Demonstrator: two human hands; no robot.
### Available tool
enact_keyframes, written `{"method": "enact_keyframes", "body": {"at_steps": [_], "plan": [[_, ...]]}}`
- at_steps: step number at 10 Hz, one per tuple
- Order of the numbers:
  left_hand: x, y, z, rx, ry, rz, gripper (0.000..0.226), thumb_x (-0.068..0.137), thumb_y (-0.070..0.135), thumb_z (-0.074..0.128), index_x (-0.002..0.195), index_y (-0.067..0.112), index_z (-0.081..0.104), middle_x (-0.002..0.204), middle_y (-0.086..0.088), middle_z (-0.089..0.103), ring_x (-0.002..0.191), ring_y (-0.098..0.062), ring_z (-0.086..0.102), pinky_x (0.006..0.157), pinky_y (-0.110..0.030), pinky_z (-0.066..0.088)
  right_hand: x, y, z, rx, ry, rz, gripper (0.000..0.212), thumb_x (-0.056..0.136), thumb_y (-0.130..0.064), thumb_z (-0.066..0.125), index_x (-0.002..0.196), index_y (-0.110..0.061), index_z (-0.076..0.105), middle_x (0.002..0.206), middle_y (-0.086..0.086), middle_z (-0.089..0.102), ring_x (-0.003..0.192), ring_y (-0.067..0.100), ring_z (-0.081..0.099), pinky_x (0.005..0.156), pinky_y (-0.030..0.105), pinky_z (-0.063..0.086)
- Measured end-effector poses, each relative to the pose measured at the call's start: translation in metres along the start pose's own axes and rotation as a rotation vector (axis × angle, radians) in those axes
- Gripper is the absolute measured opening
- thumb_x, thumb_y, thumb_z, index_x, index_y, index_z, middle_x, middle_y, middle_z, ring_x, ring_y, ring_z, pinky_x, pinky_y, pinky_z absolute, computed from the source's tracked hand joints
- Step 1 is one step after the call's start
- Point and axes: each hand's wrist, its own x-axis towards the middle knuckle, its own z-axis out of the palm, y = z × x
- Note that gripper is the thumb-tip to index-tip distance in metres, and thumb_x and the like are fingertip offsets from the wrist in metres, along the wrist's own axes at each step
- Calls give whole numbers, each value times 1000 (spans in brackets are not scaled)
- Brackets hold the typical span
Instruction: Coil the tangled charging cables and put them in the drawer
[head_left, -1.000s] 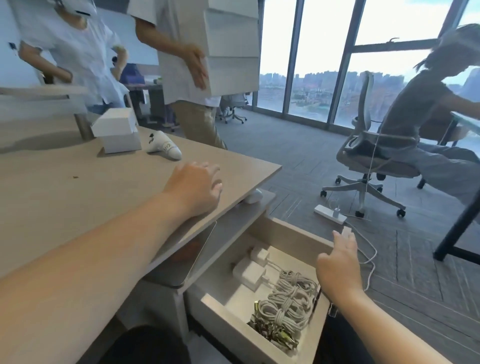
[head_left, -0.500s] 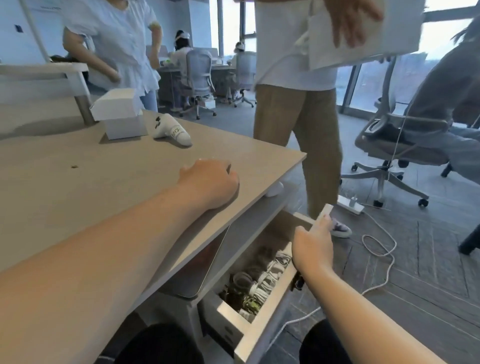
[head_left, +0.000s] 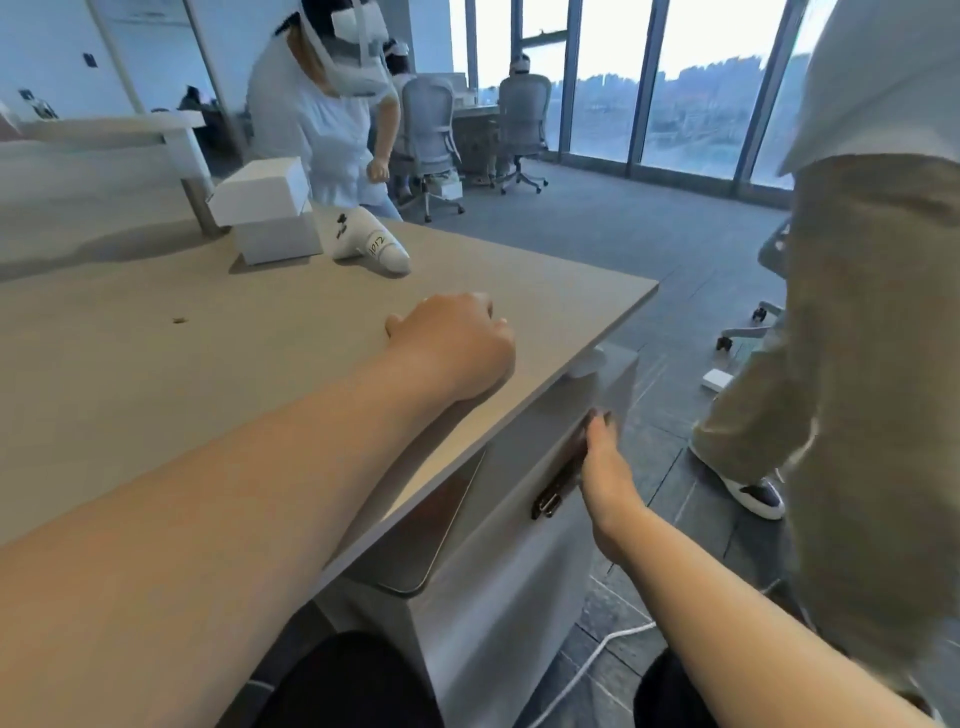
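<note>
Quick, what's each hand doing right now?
Left hand: closed, resting on the desk, nothing visible in it.
Right hand: open, flat against the drawer front.

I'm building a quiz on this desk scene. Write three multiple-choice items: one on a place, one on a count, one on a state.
1. The white controller lies on the desk: A. right of the white boxes B. left of them C. on top of them.
2. White boxes stacked: A. one B. two C. four.
3. The drawer is: A. wide open B. half open C. shut.

A: it lies just right of the stack.
B: one box sits on another.
C: no gap shows, and the right hand lies flat against its front by the handle.
</note>
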Motion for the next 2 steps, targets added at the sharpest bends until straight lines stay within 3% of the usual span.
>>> {"method": "enact_keyframes", "body": {"at_steps": [1, 2], "plan": [[-3, -4, -1, -47, -16, -5, 26, 94, 33, 39, 108, 22, 58, 114, -6, 61, 105, -29, 51, 101, -49, 36, -15, -14, -14, -50, -39, -3, 58, 96, -51, 32, 148, -30, 17, 152, -3, 25, 137, 20, 28, 112, 47, 25], [-11, 1, -11, -358, 153, 54, 41, 94, 20, 50, 135, 24, 51, 131, -5, 59, 120, -23, 52, 101, -27, 37, -33, -37, -36, -18, -43, -137, 41, 96, -36, 42, 135, -22, 44, 137, -5, 47, 120, 15, 48, 103, 41, 40]]}}
